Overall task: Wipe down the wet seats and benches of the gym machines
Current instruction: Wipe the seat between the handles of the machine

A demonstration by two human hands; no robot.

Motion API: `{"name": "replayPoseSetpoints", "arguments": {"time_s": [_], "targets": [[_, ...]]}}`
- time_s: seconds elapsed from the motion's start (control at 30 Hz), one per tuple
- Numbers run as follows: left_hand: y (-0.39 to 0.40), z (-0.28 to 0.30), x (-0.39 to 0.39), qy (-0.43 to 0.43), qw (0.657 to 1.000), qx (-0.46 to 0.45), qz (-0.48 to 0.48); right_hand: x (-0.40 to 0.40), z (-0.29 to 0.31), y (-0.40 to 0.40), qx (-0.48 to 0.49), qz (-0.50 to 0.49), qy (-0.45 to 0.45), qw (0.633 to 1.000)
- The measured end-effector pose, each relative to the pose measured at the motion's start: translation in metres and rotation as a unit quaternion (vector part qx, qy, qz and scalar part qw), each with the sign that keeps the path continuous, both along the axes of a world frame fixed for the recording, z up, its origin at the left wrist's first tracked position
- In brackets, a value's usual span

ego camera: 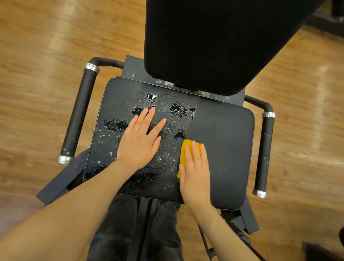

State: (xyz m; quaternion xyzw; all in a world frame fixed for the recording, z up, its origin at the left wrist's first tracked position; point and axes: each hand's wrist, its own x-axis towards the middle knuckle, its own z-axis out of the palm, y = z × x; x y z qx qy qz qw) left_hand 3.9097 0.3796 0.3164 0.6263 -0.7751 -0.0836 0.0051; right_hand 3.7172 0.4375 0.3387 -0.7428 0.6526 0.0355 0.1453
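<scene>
- Seat (221, 152) is seen at centre; water drops (116, 126) are spread toward 9 o'clock.
- Left hand (141, 142) is laid flat, fingers straight, on the wet part.
- Sponge (186, 150) is pressed down by the flat right hand (195, 170).

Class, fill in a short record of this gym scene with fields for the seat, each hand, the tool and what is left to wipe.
seat: black pad, right half dry, left half beaded with water
left hand: flat on wet half
right hand: pressing yellow sponge
backrest: black, raised behind the seat
remaining: puddles on left half
</scene>
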Motion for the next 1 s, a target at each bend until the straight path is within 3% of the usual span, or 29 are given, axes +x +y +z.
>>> {"name": "replayPoseSetpoints", "arguments": {"time_s": [0.13, 0.43, 0.63, 0.8, 1.0], "targets": [[0.000, 0.001, 0.001, -0.002, 1.000, -0.002, -0.001, -0.001, 0.000, -0.004, 0.003, 0.000, 0.014, 1.000], [0.000, -0.001, 0.000, -0.001, 1.000, -0.003, -0.004, -0.005, -0.001, -0.146, -0.055, 0.009, -0.025, 0.998], [0.001, -0.001, 0.000, 0.008, 1.000, -0.011, -0.006, 0.004, 0.013, -0.083, -0.095, 0.090, 0.001, 0.991], [0.000, -0.001, 0.000, -0.006, 1.000, 0.000, -0.004, 0.003, 0.005, -0.007, 0.006, 0.091, 0.034, 0.995], [0.001, 0.000, 0.001, 0.004, 1.000, -0.010, -0.005, 0.004, 0.014, -0.072, -0.037, 0.091, -0.009, 0.995]]}}
